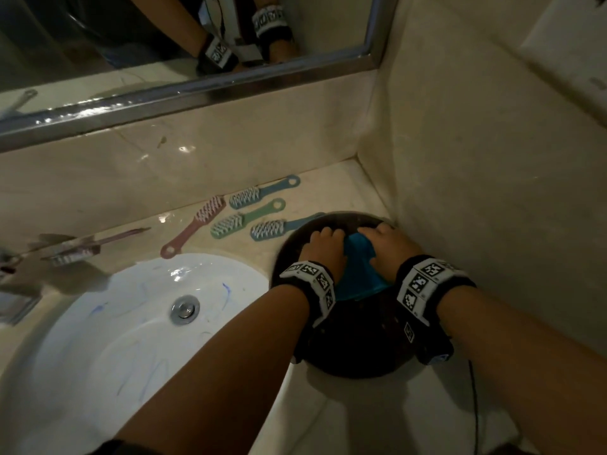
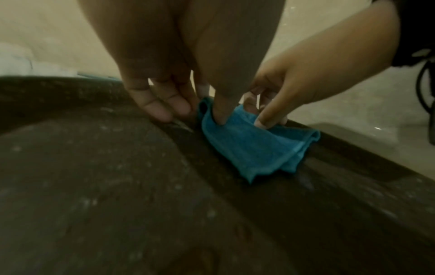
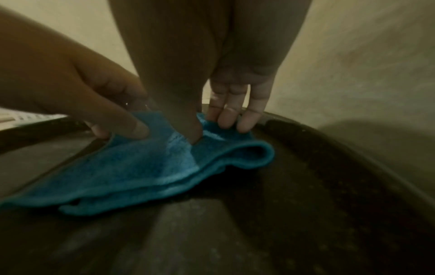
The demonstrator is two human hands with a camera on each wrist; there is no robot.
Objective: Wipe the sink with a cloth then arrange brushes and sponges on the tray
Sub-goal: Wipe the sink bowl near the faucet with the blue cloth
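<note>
Both my hands are down on the dark round tray (image 1: 358, 359), which sits on the counter (image 1: 230, 244) in the corner, right of the white sink (image 1: 131, 323). The blue cloth (image 1: 356, 270) lies folded on the tray's far part, between my hands.

My left hand (image 1: 323, 247) pinches the cloth's left corner: in the left wrist view the thumb presses into the cloth (image 2: 247, 147) from above while the other fingers (image 2: 164, 106) reach down fairly straight, their tips touching the tray's inner ridge just beside the cloth. My right hand (image 1: 391, 246) grips the cloth's right side; in the right wrist view its thumb digs into the fabric (image 3: 146, 167) and three fingers (image 3: 235, 111) curl over the far edge. A fold of cloth loops up just right of that thumb. In both wrist views, the other hand's forefinger also presses the cloth.

The tray's surface looks scuffed and speckled. The sink bears blue streaks around its metal drain (image 1: 185, 309).

Four brushes lie bristles up on the counter behind the sink: a pink brush (image 1: 197, 224), a blue brush (image 1: 262, 192), a green brush (image 1: 246, 218), and a second blue one (image 1: 279, 228) whose handle runs under the tray's rim. Further left, a darker brush (image 1: 78, 249) lies near the tap (image 1: 19, 290). A mirror (image 1: 164, 44) above shows my wristbands.
</note>
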